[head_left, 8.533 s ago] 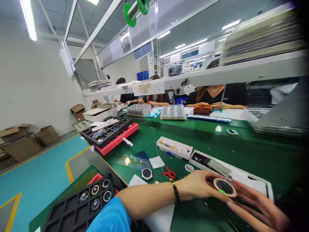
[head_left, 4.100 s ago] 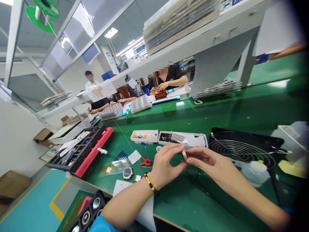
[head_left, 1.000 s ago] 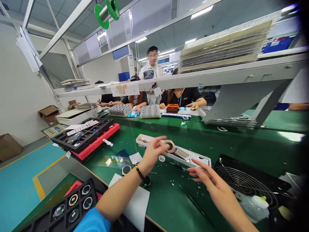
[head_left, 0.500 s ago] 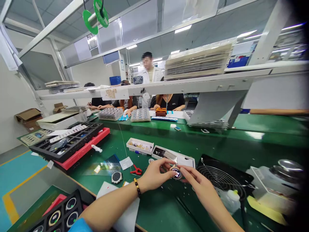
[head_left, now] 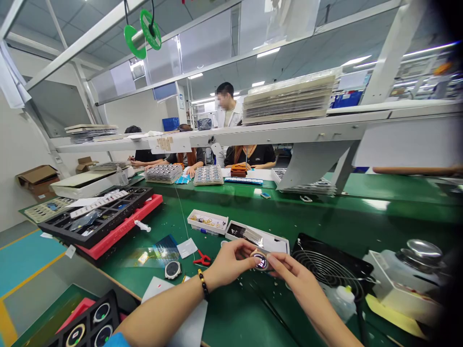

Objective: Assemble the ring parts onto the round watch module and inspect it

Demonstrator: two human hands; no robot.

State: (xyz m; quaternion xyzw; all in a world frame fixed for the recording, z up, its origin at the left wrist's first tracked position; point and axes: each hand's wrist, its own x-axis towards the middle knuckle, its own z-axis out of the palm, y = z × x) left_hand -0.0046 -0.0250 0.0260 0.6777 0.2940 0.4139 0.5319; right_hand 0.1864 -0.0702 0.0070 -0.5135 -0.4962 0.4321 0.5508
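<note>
A round smartwatch body (head_left: 261,261) with a lit screen and a gold-coloured rim is held up over the green bench. My left hand (head_left: 231,266) grips its left side, thumb at the screen's edge and fingers behind. My right hand (head_left: 293,273) pinches the right edge between thumb and fingers. Fingers hide much of the rim and the back. Left of my left hand lie red-handled cutters (head_left: 203,259) and another round watch body (head_left: 172,269) with a dark face. Dark tweezers (head_left: 272,308) lie on the bench below my hands.
Two white boxes of small parts (head_left: 208,221) stand behind my hands. A black fan (head_left: 331,262), a squeeze bottle (head_left: 343,299) and a metal-lidded dispenser (head_left: 421,260) are at right. Black trays (head_left: 97,217) sit at left. Across the bench, several people are below an overhead shelf (head_left: 224,137).
The camera view has shifted slightly. Both hands still hold the watch body, with small finger movement at most. The standing person across the bench has turned their head.
</note>
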